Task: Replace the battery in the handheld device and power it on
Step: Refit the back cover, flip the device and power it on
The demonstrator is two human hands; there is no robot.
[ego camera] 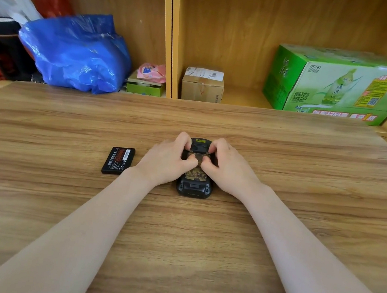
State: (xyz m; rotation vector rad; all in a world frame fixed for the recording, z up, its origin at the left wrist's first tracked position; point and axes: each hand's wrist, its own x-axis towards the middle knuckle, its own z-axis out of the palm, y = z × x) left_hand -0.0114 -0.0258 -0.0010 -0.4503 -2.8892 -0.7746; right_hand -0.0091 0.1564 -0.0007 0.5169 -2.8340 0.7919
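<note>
A black handheld device [194, 186] lies back-up in the middle of the wooden table [178, 229], with a camouflage-patterned panel on its back. My left hand [165, 159] grips its left side and my right hand [230, 167] grips its right side. Both thumbs press together on the patterned panel, and the fingers curl over the device's far end. A loose black battery [118, 160] with a red and white label lies flat on the table just left of my left wrist, apart from the device.
Wooden shelves stand behind the table's far edge. They hold a blue plastic bag [78, 51], a small cardboard box [203, 86], a green drinks carton [339, 86] and a pink packet on a green box [147, 80].
</note>
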